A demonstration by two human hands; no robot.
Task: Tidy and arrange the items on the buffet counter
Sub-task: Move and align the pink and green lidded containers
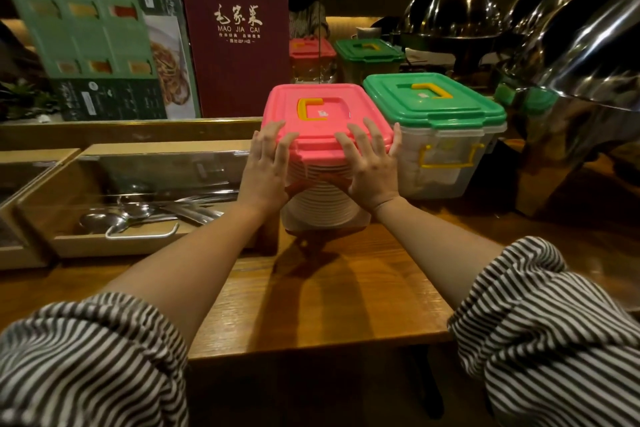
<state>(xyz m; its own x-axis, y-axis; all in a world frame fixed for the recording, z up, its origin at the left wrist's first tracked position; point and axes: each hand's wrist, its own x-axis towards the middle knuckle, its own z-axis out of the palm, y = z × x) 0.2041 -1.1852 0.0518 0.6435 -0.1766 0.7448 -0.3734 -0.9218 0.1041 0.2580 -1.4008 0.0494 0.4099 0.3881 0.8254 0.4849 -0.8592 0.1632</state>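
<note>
Left hand [268, 166] and right hand [370, 168] around pink lid's [332, 130] near edge

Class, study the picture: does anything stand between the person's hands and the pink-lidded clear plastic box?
Nothing visible does. The left hand and right hand hold the pink-lidded clear plastic box by its lid's front edge; the green-lidded clear plastic box stands to its right.
</note>
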